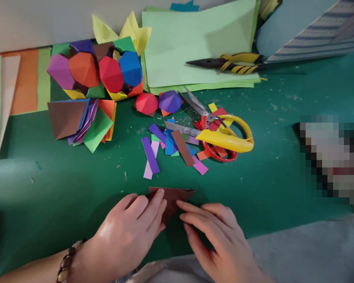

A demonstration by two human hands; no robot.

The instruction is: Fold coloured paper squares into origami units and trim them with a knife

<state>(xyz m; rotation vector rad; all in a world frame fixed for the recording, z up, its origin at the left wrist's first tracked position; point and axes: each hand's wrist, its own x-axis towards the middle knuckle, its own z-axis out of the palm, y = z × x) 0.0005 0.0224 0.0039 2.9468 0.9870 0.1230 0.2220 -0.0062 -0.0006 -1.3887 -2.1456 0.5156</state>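
A folded brown paper triangle point(177, 194) lies on the green table, its long edge away from me and its point towards me. My left hand point(129, 228), with a beaded bracelet at the wrist, holds the paper's left part down. Its fingers are pressed together over the sheet and cover much of it. From the right, my right hand point(216, 239) reaches in with fingers apart, its fingertips at the paper's right slanting edge. Just beyond the paper are loose colored paper strips point(181, 147) and yellow-handled scissors point(224, 139) with blades apart, plus another red-handled pair point(220, 155).
Folded colored triangles point(69, 118) are stacked at the left, below assembled paper polyhedra point(82, 68). Two small paper shapes point(147, 104) stand near the scissors. Pliers point(224, 63) rest on green sheets point(177, 47). A blurred flat object point(333, 157) lies at the right.
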